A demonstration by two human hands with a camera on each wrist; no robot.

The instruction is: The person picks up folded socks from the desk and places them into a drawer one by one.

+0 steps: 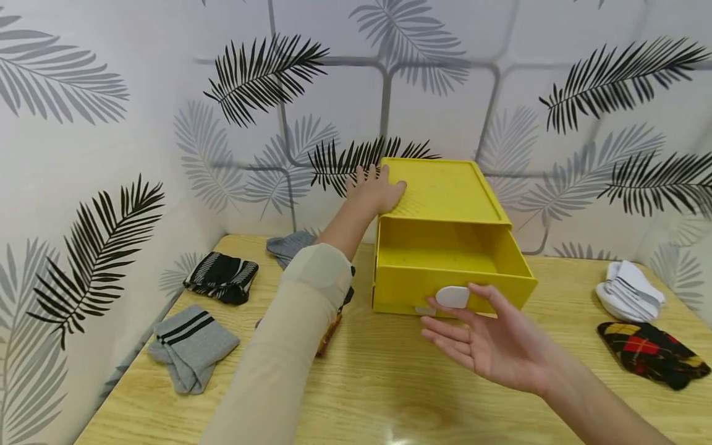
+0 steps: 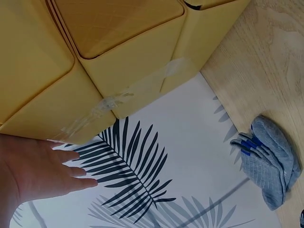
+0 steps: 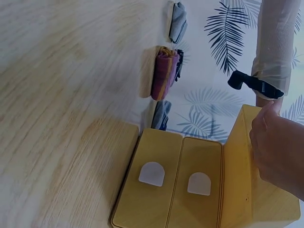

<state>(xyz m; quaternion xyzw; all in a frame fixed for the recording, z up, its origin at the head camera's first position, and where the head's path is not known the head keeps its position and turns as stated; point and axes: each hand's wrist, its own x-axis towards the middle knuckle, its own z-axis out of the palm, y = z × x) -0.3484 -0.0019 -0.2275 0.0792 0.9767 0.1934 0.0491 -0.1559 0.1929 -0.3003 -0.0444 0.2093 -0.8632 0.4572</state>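
Note:
A yellow drawer box (image 1: 445, 188) stands at the back of the table with its top drawer (image 1: 411, 281) pulled out; the visible inside of that drawer is bare. My left hand (image 1: 374, 190) rests on the box's upper left edge, fingers stretched out and pointing back. The thumb and index finger of my right hand (image 1: 500, 346) pinch the white handle (image 1: 452, 296) on the drawer's front, the other fingers loosely extended below it. In the right wrist view, two lower drawers (image 3: 147, 199) are closed, each with a white handle.
Left of the box lie black-and-white socks (image 1: 222, 277), grey striped socks (image 1: 191, 346) and blue-grey socks (image 1: 289, 246). Purple-and-orange striped socks (image 3: 164, 73) are partly hidden behind my left arm in the head view. White socks (image 1: 631, 292) and plaid socks (image 1: 653, 353) lie at the right.

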